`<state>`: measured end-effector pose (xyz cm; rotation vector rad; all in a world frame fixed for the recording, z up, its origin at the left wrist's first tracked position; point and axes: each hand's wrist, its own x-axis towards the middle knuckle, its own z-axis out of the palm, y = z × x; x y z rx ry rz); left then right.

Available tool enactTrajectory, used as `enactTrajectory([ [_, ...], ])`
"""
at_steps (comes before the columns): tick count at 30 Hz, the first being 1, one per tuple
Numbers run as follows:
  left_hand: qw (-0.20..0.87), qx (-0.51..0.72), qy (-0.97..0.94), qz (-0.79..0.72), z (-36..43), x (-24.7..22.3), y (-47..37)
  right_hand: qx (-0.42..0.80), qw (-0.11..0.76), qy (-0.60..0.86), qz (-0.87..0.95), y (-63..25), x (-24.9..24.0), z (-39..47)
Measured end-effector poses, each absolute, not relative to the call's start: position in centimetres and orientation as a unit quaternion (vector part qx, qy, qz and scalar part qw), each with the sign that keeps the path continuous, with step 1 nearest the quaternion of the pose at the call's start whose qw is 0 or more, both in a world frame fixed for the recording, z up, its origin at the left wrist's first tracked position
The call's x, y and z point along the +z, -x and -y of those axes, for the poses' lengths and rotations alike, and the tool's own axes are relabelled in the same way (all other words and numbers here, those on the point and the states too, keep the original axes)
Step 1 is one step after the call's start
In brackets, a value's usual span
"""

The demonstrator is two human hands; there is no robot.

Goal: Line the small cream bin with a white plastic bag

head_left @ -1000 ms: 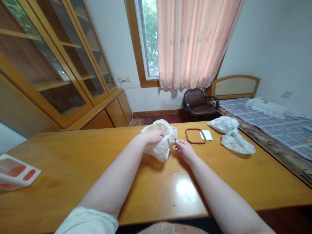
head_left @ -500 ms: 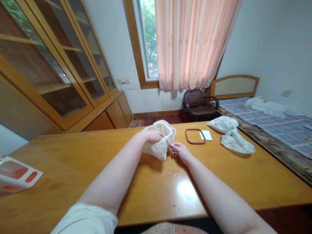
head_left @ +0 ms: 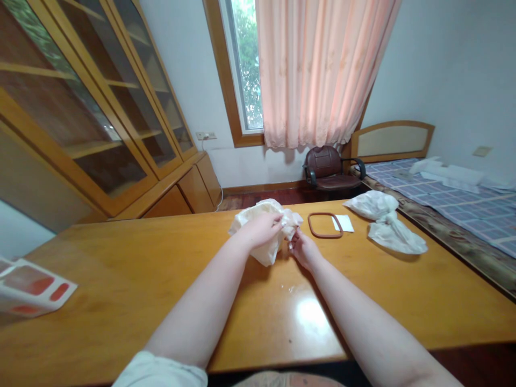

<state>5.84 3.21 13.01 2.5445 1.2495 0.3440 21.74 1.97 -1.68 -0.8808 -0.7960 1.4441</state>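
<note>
Left hand (head_left: 262, 228) grip closed on white bag (head_left: 264, 236); right hand (head_left: 302, 248) pinching bag edge, both forearms outstretched over table (head_left: 121, 279).

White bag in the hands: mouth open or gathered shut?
Gathered shut. The white bag is bunched under the left hand, right hand pinching its edge; no open rim shows.

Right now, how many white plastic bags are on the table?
2. One white bag is near the middle of the far edge, held by the left hand and right hand. The other bag lies untouched at the table's far right.
</note>
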Motion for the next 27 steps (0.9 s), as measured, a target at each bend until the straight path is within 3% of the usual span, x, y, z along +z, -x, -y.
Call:
enactTrajectory([
  [18,0.110,0.007,-0.900,-0.421,-2.9,12.3,-5.7,0.556,0.529,0.480,0.425,-21.4,-2.3,-1.4],
  [27,0.163,0.055,-0.893,-0.417,-3.2,13.0,-4.6,0.552,0.531,0.476,0.432,-21.0,-2.2,-0.8],
])
